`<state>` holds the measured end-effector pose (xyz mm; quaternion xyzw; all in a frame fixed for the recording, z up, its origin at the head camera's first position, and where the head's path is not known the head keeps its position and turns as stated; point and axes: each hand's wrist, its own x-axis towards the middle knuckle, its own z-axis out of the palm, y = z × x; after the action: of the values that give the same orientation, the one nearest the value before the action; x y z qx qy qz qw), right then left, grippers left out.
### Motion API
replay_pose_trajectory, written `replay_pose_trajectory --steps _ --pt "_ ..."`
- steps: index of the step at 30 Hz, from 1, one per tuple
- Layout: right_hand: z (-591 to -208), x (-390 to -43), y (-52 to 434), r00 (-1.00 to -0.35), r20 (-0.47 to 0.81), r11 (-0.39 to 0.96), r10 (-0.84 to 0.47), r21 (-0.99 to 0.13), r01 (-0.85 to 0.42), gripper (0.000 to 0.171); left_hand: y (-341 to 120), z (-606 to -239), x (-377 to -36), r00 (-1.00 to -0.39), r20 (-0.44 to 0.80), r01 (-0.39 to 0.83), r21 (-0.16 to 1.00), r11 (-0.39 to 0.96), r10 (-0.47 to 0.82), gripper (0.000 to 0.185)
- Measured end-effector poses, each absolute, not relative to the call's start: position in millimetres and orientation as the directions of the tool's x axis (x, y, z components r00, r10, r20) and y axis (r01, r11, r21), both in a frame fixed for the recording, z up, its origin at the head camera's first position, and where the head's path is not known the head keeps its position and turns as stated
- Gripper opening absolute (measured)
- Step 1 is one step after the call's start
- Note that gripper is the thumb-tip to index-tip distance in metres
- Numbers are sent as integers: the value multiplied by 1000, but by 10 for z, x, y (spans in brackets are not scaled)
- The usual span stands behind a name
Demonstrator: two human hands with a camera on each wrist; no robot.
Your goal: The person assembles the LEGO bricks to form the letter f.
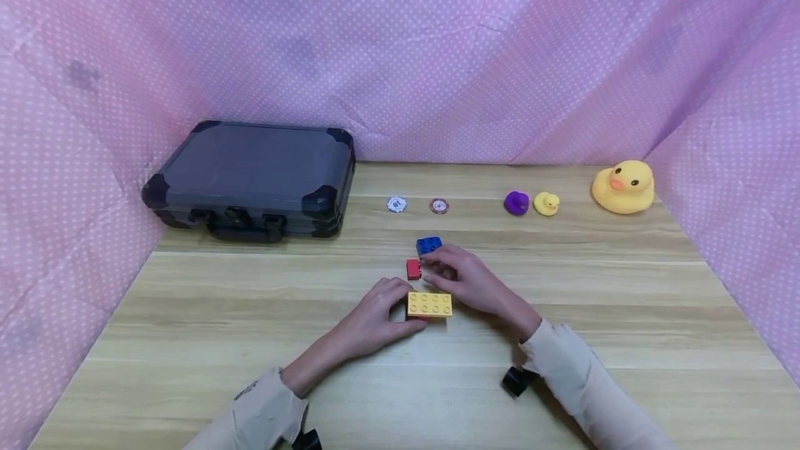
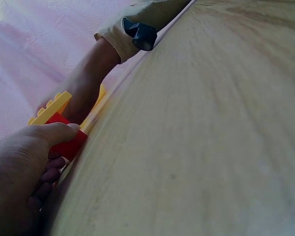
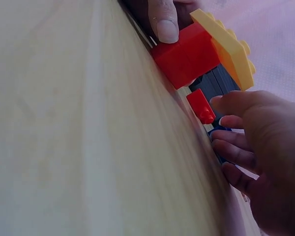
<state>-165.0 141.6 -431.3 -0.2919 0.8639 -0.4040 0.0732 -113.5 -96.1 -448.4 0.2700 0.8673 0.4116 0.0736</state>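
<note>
Soft, even overhead light, faint shadows, sharp head view; both wrist views tilted, close-range blurred.

No readable text; poker chips' point(image 1: 396, 204) markings too small to read.

The head view looks down and forward over the wooden table point(image 1: 562, 311), taking in the stacked yellow brick point(image 1: 430, 304) from above. Both wrist views skim the tabletop, very near that brick point(image 2: 51, 109) point(image 3: 226, 46), from opposite sides.
</note>
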Motion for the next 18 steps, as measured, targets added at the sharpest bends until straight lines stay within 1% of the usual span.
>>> replay_pose_trajectory --steps 7,18 --pt "-4377 -1676 1379 -790 193 518 -583 -660 -544 35 -960 -4489 -1123 -837 134 435 751 496 531 30" --pt "-4430 -1677 1328 -779 255 549 -572 -586 -595 36 -963 -4487 -1132 -844 94 402 763 506 528 31"
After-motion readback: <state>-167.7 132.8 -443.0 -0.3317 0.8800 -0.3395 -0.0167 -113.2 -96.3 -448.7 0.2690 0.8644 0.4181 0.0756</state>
